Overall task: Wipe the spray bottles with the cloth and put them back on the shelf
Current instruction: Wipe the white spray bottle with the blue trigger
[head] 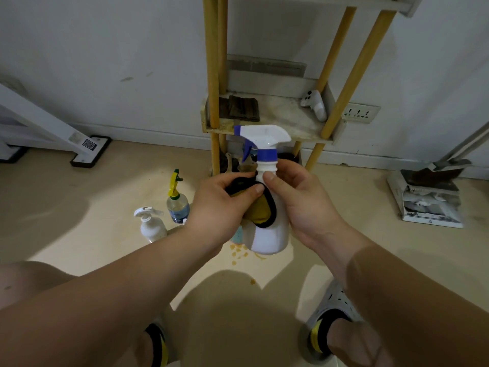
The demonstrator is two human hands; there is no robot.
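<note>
Spray bottle (150, 229), small and all white, stands upright on the floor (79, 207), left of the middle. Just beside it on the right stands a clear bottle (176, 205) with a yellow and green trigger head and a blue label.

The left hand (225, 205) comes next, its fingers (238, 181) curled round a yellow cloth (260, 211) with black edging and pressing it against the left side of a blue-capped bottle (272, 234). This bottle is white, upright, with a white and blue trigger head pointing left; it sits between the two hands in front of the shelf (291, 128). I cannot tell whether its base touches the floor. Orange spots (238, 251) mark the floor near its base.

The right hand (301, 202) grips the bottle from the right, thumb laid across the neck just below the blue collar, the other fingers wrapped behind and out of sight.

On the shelf board behind, a dark folded rag (243, 108) lies at the left end and a white game controller (315, 104) leans in the right rear corner. Farther right, a wall socket (361, 112) sits low on the wall, and a stack of papers (428, 205) lies on the floor near the right edge.
</note>
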